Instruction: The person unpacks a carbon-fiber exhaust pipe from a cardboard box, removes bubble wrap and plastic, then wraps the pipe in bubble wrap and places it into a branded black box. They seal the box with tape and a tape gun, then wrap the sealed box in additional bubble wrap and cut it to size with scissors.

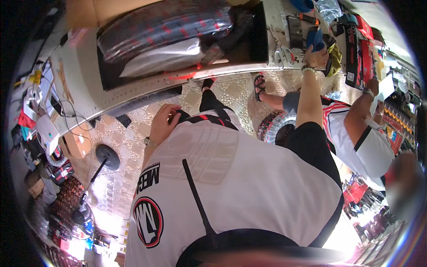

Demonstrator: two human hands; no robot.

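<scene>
My right hand [316, 58] reaches out to the bench, its fingers closed round a blue roll-shaped thing [315, 37]. Right beside that hand lies a crumpled olive-yellow cloth or pouch [333, 62]. Scissors [281, 54] rest to its left, near the bench edge. At my left hip, my left hand [163, 123] is closed, with the fingers curled by a small black thing; what they hold is partly hidden. An open box [103, 75] stands on the bench ahead, with a long tyre-like bundle [164, 31] in dark, red-marked plastic wrap and a white sheet [162, 58] inside.
A person in a white shirt [356, 133] stands close on my right. Red and black boxes [358, 58] sit at the bench's right end. Below, a tyre [273, 124] rests on the tiled floor, and a stand fan [107, 157] with cartons [78, 141] is at the left.
</scene>
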